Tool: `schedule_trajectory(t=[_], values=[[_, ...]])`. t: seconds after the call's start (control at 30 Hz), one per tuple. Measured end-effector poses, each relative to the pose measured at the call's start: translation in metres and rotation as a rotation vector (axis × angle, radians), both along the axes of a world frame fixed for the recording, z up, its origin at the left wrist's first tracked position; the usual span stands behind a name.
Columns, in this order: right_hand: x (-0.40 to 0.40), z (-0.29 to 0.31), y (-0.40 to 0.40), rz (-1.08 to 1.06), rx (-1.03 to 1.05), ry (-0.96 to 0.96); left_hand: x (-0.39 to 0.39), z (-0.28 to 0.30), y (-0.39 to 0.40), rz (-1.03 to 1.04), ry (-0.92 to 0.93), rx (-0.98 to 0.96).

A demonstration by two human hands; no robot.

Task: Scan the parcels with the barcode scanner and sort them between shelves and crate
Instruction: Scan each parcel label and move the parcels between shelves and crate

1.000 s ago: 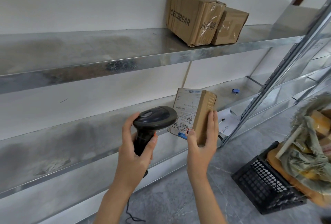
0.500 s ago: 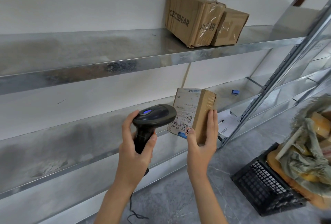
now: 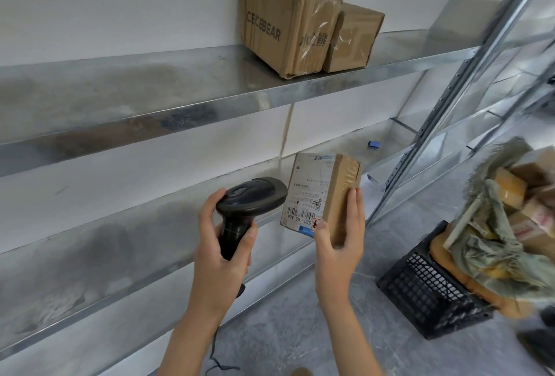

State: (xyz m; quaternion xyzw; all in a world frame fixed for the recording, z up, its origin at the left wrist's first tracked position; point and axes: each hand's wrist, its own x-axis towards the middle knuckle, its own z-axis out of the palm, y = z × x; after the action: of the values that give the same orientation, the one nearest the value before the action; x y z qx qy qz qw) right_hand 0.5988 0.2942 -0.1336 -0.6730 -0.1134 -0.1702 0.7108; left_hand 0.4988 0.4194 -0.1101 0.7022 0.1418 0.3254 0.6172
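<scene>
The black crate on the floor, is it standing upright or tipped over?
Tipped. The black crate lies tilted on the grey floor, one mesh side facing up, with a sack of parcels leaning on it.

Blk scanner [image 3: 250,200], brown parcel [image 3: 342,192] w/ white label, blk mesh crate [image 3: 426,291], grey metal shelves [image 3: 150,123]

both bare forearms reach up and forward. the left hand [image 3: 222,251] curls around the handle of a black plastic barcode scanner [image 3: 250,200]. the right hand [image 3: 341,243] grips a small brown cardboard parcel [image 3: 322,195], fingers upright along its side, thumb on its labelled face.
</scene>
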Motion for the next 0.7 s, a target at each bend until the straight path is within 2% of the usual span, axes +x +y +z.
schedule_trajectory(t=[0.3,0.7], values=[[0.054,-0.001,-0.096,-0.27,0.074,0.061,0.107,0.007,-0.067,-0.271,0.017,0.062],[0.149,-0.012,-0.294,-0.652,0.084,0.15,0.277,0.01,-0.255,-0.659,0.04,0.05]])
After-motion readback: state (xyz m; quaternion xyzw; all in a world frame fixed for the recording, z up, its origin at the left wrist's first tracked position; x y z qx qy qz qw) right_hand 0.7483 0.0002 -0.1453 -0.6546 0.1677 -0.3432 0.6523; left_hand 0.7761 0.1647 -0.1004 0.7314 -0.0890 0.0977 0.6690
